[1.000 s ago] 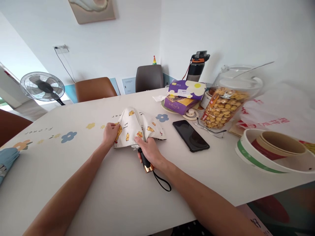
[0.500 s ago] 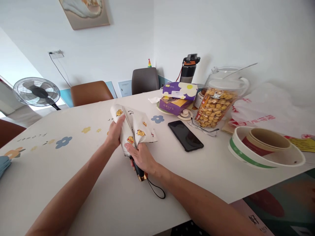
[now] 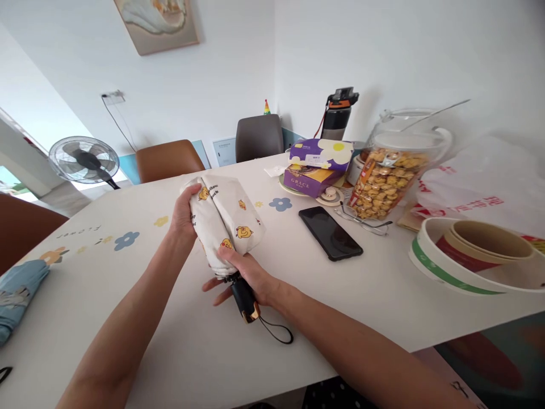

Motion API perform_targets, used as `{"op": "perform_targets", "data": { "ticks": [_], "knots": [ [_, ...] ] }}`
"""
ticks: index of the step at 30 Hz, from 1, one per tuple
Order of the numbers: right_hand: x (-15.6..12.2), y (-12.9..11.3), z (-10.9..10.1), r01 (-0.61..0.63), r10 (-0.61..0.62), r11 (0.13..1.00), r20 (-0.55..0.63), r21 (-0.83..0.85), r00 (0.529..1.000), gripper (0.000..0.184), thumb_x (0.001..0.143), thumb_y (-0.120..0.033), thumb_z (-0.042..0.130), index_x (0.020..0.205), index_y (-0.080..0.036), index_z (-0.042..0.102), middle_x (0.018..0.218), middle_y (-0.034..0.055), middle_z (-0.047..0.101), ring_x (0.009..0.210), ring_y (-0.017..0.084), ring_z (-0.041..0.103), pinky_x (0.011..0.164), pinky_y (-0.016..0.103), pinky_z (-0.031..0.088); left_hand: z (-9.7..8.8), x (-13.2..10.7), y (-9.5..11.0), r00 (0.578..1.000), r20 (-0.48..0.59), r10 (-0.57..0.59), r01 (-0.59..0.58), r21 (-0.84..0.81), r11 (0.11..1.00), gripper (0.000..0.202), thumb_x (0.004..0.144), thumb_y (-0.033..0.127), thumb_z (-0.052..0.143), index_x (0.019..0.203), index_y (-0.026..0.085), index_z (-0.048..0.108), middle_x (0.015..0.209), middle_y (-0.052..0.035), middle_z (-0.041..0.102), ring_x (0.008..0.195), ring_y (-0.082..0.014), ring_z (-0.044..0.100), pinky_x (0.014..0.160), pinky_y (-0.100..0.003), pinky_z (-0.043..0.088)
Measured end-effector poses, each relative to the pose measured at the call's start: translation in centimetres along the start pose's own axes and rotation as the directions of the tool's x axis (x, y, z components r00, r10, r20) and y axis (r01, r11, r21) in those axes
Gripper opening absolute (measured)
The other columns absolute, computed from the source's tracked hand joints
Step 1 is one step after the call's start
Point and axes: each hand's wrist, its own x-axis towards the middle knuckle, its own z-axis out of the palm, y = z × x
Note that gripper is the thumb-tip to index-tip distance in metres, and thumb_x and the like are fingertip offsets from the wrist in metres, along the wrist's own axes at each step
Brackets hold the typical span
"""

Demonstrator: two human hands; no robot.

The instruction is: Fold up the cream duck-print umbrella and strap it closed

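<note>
A folded white umbrella (image 3: 225, 218) printed with small yellow figures is lifted a little off the white table (image 3: 191, 352). My left hand (image 3: 184, 213) wraps round its far end, fingers closed on the cloth. My right hand (image 3: 247, 275) grips the near end where the cloth meets the black handle (image 3: 244, 298), thumb on top and fingers underneath. The handle has a gold tip, and a black wrist loop (image 3: 276, 332) trails from it onto the table.
A black phone (image 3: 330, 233) lies to the right, with glasses (image 3: 361, 220), a snack jar (image 3: 394, 170), a purple box (image 3: 317, 167), a bottle (image 3: 338, 113) and stacked bowls (image 3: 477, 253) beyond. A blue cloth (image 3: 19, 295) is at the left edge. Chairs (image 3: 170, 159) and a fan (image 3: 84, 161) stand behind.
The umbrella's loose cloth has been gathered and rolled round the shaft. My left hand slid from the side up to the far end, and the umbrella rose off the table.
</note>
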Motion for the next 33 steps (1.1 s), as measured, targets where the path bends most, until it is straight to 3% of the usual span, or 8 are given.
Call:
{"op": "perform_targets", "data": {
  "ticks": [5,8,13,18,24,27,29,33],
  "knots": [
    [-0.7,-0.4,0.5,-0.131,0.128,0.991,0.083,0.028,0.988,0.029,0.074,-0.040,0.063,0.086,-0.017,0.050,0.065,-0.0024,0.056,0.037,0.006,0.044,0.033,0.019,0.039,0.4,-0.5,-1.4,0.996,0.027,-0.087,0.085,0.058,0.995,0.055,0.071,0.063,0.049,0.095,0.016,0.063,0.074,-0.0093,0.066,0.082,-0.0298,0.063,0.069,-0.041,0.051],
    [0.0,-0.2,-0.1,-0.034,0.026,0.998,-0.148,-0.052,0.989,0.025,0.071,-0.034,0.065,0.077,-0.018,0.047,0.060,-0.0048,0.050,0.034,0.005,0.038,0.031,0.020,0.038,0.6,0.0,-2.9,0.990,0.042,-0.134,0.131,0.063,0.989,0.053,0.071,0.062,0.051,0.093,0.015,0.063,0.074,-0.0095,0.066,0.079,-0.0281,0.063,0.067,-0.038,0.051],
    [1.3,0.1,-2.0,-0.074,-0.146,0.897,-0.450,-0.436,0.881,0.022,0.073,-0.034,0.060,0.083,-0.019,0.046,0.047,-0.0039,0.046,0.034,0.013,0.046,0.030,0.025,0.041,1.8,-0.6,-4.9,0.973,0.027,-0.227,0.222,0.120,0.968,0.040,0.067,0.043,0.067,0.093,0.014,0.062,0.075,-0.0081,0.067,0.071,-0.0227,0.065,0.063,-0.031,0.052],
    [1.2,-0.1,-2.0,-0.015,-0.189,0.857,-0.341,-0.515,0.921,0.027,0.073,-0.035,0.061,0.089,-0.017,0.049,0.056,-0.0006,0.052,0.038,0.015,0.052,0.033,0.027,0.045,2.1,-1.3,-5.8,0.958,-0.061,-0.282,0.285,0.048,0.957,0.041,0.063,0.031,0.070,0.099,0.013,0.061,0.074,-0.0072,0.069,0.071,-0.0236,0.066,0.067,-0.034,0.054],
    [0.9,0.0,-0.8,0.127,-0.165,0.977,-0.233,-0.172,0.958,0.044,0.068,-0.032,0.069,0.102,-0.018,0.047,0.080,0.0038,0.060,0.057,0.017,0.063,0.044,0.027,0.054,1.0,-1.3,-6.1,0.941,0.151,-0.303,0.301,0.037,0.953,0.039,0.070,0.044,0.059,0.095,0.014,0.063,0.076,-0.0087,0.068,0.078,-0.0273,0.065,0.070,-0.038,0.054],
    [0.9,0.2,-0.7,0.000,-0.002,1.000,-0.164,-0.013,0.986,0.029,0.072,-0.027,0.064,0.094,-0.016,0.047,0.075,0.0034,0.060,0.045,0.015,0.059,0.037,0.029,0.051,0.6,-1.0,-6.3,0.982,0.047,-0.184,0.160,0.318,0.934,0.046,0.070,0.054,0.056,0.092,0.014,0.061,0.081,-0.0108,0.067,0.088,-0.0303,0.062,0.073,-0.039,0.050],
    [1.1,0.2,-0.9,-0.033,0.039,0.999,-0.265,0.028,0.963,0.016,0.074,-0.021,0.059,0.084,-0.015,0.048,0.068,0.0019,0.059,0.036,0.010,0.050,0.032,0.024,0.045,0.2,-0.7,-6.1,0.998,-0.068,-0.001,0.039,0.561,0.827,0.048,0.068,0.051,0.060,0.099,0.015,0.058,0.092,-0.0113,0.065,0.101,-0.0320,0.056,0.082,-0.041,0.045],
    [1.8,0.1,-1.6,-0.054,0.092,0.994,-0.435,0.099,0.896,0.010,0.074,-0.015,0.058,0.077,-0.014,0.049,0.060,-0.0008,0.053,0.037,0.008,0.047,0.031,0.023,0.044,0.8,-0.9,-5.0,0.911,0.009,0.413,-0.246,0.815,0.525,0.056,0.067,0.033,0.066,0.118,0.021,0.047,0.115,-0.0098,0.057,0.118,-0.0288,0.043,0.097,-0.040,0.032]
  ]
}}
